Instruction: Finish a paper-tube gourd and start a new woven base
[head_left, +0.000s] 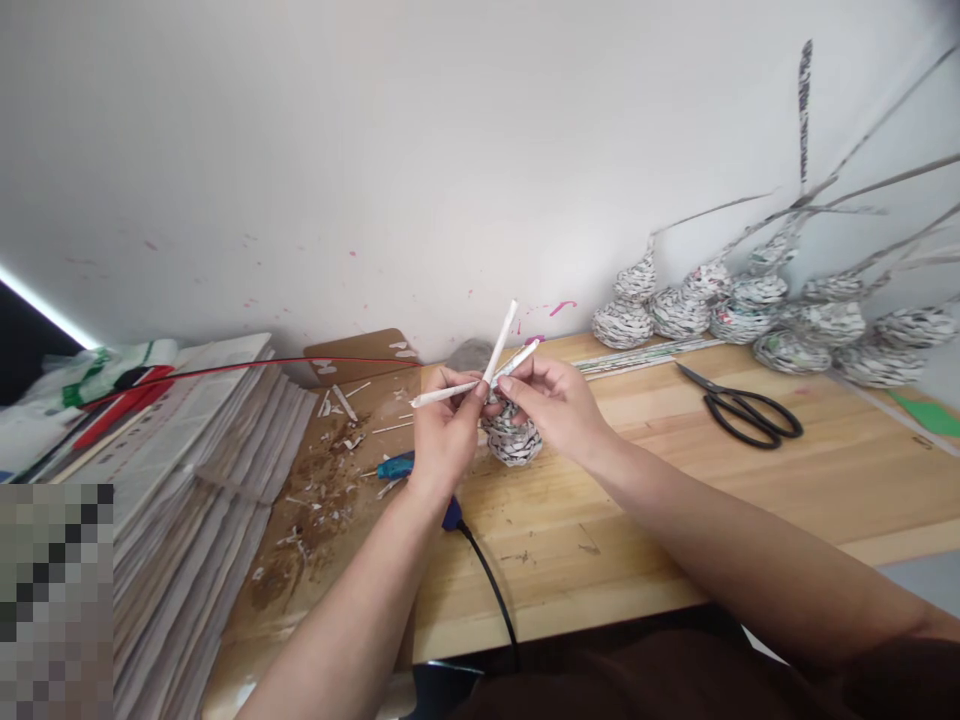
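Note:
A small gourd-shaped piece woven from newspaper strips (514, 440) sits beneath my hands at the middle of the table. Short white paper tubes (504, 338) stick out of its top in several directions. My left hand (450, 425) pinches the tubes at their base, thumb pressed in. On the right side, my right hand (555, 400) closes thumb and fingers round another tube that points up. The fingertips of both hands nearly meet and hide the top of the woven piece.
Black scissors (750, 415) lie at right. Several woven gourds (679, 312) with long stems line the wall. Stacked newspapers (217, 490) fill the left side. Paper scraps lie on brown cardboard (300, 590). A teal-handled tool (395, 467) and a black cable (487, 575) are near my left wrist.

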